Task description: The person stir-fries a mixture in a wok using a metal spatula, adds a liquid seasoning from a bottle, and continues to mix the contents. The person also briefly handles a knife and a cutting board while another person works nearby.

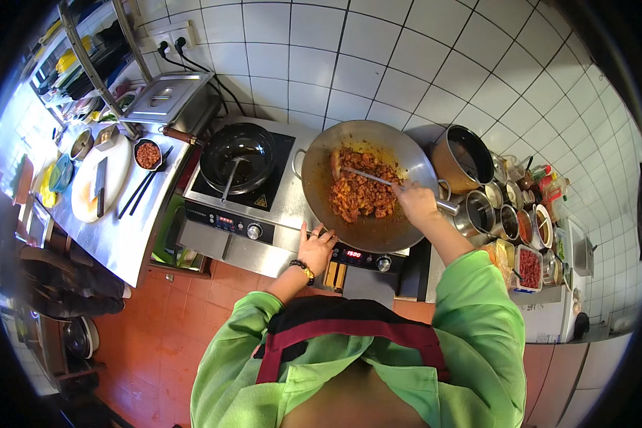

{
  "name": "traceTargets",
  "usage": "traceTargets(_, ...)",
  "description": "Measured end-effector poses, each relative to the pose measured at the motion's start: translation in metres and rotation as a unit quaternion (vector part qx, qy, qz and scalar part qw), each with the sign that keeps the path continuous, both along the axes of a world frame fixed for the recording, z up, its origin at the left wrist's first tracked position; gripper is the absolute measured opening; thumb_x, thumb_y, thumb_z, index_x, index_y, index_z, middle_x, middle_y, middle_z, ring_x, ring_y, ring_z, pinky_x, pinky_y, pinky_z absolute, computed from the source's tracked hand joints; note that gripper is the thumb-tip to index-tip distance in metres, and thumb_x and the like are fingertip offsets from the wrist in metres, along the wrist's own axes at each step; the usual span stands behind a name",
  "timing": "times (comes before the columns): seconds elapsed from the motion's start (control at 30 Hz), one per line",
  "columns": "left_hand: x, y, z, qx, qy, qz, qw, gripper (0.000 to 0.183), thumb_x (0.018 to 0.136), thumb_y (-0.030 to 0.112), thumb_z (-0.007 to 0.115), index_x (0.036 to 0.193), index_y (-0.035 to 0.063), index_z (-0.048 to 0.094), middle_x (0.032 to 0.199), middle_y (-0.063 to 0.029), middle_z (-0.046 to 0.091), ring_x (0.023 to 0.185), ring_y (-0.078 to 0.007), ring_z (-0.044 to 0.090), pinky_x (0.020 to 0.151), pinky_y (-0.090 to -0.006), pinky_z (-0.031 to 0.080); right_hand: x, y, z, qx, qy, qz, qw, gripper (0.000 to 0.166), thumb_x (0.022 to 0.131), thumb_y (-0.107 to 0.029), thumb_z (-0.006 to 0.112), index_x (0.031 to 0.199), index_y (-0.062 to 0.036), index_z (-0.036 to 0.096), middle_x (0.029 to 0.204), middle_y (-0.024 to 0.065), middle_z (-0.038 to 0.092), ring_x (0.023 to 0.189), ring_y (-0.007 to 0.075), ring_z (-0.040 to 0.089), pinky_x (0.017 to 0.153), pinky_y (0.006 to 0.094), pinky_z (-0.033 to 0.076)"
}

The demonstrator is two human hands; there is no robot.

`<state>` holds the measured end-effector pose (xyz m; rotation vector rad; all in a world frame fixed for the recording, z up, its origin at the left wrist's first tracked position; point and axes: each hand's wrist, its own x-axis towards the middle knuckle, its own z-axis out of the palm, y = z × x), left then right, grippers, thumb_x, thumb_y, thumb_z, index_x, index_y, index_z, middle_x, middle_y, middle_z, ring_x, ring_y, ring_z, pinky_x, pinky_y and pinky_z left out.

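A wide metal wok (pixel 369 238) stands on the right induction cooker and holds chopped, reddish-brown food (pixel 366 192) in oily sauce. My right hand (pixel 418 203) is closed around the handle of a metal cooking utensil (pixel 369 175), whose far end is in the food at the wok's left part. Beside the wok's lower left rim, my left hand (pixel 317 249) rests with fingers apart on the cooker's edge and holds nothing. On the left cooker, a black wok (pixel 265 144) has a wooden handle and a metal ladle (pixel 231 182) in it.
A tall pot (pixel 455 174), metal pots (pixel 473 211) and a tub of red minced food (pixel 528 269) stand to the right. On the left steel counter (pixel 139 230) are a round cutting board (pixel 115 166) with a knife (pixel 100 187), chopsticks (pixel 139 198) and bowls. Another person (pixel 59 281) is partly visible at far left.
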<state>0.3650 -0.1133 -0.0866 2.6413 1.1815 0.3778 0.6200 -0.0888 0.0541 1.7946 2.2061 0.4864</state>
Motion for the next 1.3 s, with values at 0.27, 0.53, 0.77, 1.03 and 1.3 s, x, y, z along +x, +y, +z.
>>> traceTargets(0.27, -0.005, 0.0, -0.002, -0.018, 0.01, 0.0, 1.0, 0.034, 0.081, 0.021, 0.05, 0.115, 0.0152, 0.055, 0.123, 0.0015, 0.046, 0.123, -0.0237, 0.031, 0.103, -0.0572, 0.005, 0.061, -0.033, -0.046, -0.085, 0.134, -0.223, 0.962, 0.033, 0.076, -0.007, 0.048, 0.108, -0.012, 0.055, 0.086, 0.0199, 0.061, 0.079, 0.0323, 0.061, 0.07, 0.0406, 0.049)
traceTargets(0.53, -0.006, 0.002, -0.006, 0.0, -0.001, -0.003, 1.0, 0.034, 0.078, 0.021, 0.054, 0.112, 0.0166, 0.056, 0.12, 0.0032, 0.047, 0.121, -0.0222, 0.033, 0.102, -0.058, 0.007, 0.092, -0.091, -0.025, -0.127, 0.475, -0.339, 0.802, 0.037, 0.078, -0.009, 0.051, 0.114, -0.0147, 0.056, 0.088, 0.0192, 0.061, 0.083, 0.0302, 0.06, 0.071, 0.0375, 0.045)
traceTargets(0.77, -0.002, 0.003, -0.001, 0.008, 0.002, -0.015, 1.0, 0.034, 0.079, 0.021, 0.054, 0.112, 0.0155, 0.055, 0.12, 0.0025, 0.048, 0.121, -0.0235, 0.034, 0.102, -0.0581, 0.006, 0.05, -0.002, -0.095, 0.036, 0.554, -0.262, 0.789, 0.035, 0.08, -0.012, 0.049, 0.115, -0.012, 0.054, 0.091, 0.019, 0.061, 0.084, 0.0349, 0.058, 0.071, 0.0381, 0.045)
traceTargets(1.03, -0.005, 0.0, -0.008, 0.021, -0.006, 0.009, 1.0, 0.033, 0.077, 0.021, 0.057, 0.11, 0.0172, 0.057, 0.118, 0.0037, 0.049, 0.119, -0.0214, 0.036, 0.102, -0.0576, 0.008, 0.026, -0.071, -0.049, -0.106, 0.281, -0.132, 0.945, 0.033, 0.08, -0.015, 0.052, 0.112, -0.0226, 0.057, 0.082, 0.0153, 0.061, 0.073, 0.0332, 0.058, 0.066, 0.039, 0.047)
traceTargets(1.3, -0.006, 0.0, -0.009, 0.025, -0.002, 0.005, 1.0, 0.034, 0.077, 0.021, 0.057, 0.111, 0.017, 0.057, 0.119, 0.0033, 0.048, 0.12, -0.0224, 0.035, 0.102, -0.0577, 0.008, 0.004, -0.074, 0.04, -0.038, 0.041, 0.043, 0.997, 0.041, 0.072, -0.005, 0.052, 0.111, -0.0156, 0.056, 0.084, 0.0074, 0.055, 0.074, 0.022, 0.059, 0.061, 0.0315, 0.049)
